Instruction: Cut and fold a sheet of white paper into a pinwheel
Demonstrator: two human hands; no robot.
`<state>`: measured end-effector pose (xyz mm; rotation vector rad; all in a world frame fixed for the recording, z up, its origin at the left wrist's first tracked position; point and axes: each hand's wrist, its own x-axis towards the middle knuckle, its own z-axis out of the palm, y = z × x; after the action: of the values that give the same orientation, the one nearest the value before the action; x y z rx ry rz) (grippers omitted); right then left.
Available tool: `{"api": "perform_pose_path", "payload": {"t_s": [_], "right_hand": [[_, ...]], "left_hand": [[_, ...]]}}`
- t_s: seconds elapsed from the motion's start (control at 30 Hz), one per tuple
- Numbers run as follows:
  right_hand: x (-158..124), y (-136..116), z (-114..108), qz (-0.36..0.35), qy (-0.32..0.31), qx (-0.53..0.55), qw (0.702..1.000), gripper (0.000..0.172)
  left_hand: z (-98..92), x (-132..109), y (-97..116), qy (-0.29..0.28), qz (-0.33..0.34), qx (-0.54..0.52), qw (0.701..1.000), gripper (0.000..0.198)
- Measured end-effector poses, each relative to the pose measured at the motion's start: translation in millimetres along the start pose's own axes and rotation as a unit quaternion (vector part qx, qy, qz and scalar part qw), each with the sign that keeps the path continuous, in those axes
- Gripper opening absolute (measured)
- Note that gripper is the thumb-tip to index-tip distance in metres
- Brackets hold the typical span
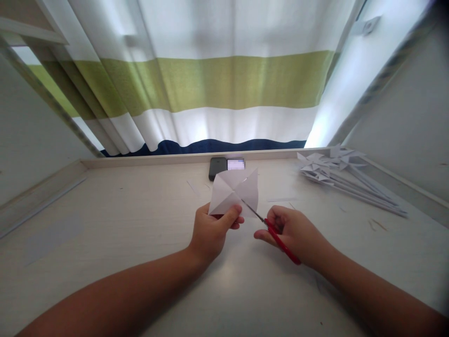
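Observation:
My left hand (pixel 213 229) pinches the lower left corner of a white square of paper (pixel 234 192) with diagonal creases, holding it up above the table. My right hand (pixel 296 231) is closed around red-handled scissors (pixel 278 238). Their metal blades reach up and left into the paper's lower right edge, along a crease.
A dark phone (pixel 217 167) and a small lit screen (pixel 235 164) lie at the table's far edge, behind the paper. Several white paper pinwheels on sticks (pixel 336 175) lie at the right. Thin paper scraps dot the pale wooden table (pixel 122 220). A striped curtain (pixel 217 84) hangs behind.

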<state>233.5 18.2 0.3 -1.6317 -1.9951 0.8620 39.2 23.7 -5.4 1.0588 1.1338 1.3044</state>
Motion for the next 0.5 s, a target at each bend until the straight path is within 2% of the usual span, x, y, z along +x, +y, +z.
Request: {"api": "perform_pose_path", "payload": {"t_s": [0.17, 0.33, 0.5], "right_hand": [[5, 7, 0, -0.006, 0.014, -0.029, 0.999, 0.039], [17, 25, -15, -0.007, 0.045, -0.149, 0.988, 0.035], [21, 38, -32, -0.034, -0.001, -0.175, 0.984, 0.019]], "left_hand": [[-1.9, 7, -8, 0.018, -0.005, -0.032, 0.999, 0.036], [-10.7, 21, -20, 0.016, 0.009, -0.03, 0.999, 0.036], [-19.2, 35, -32, -0.012, 0.052, -0.011, 0.999, 0.031]]}}
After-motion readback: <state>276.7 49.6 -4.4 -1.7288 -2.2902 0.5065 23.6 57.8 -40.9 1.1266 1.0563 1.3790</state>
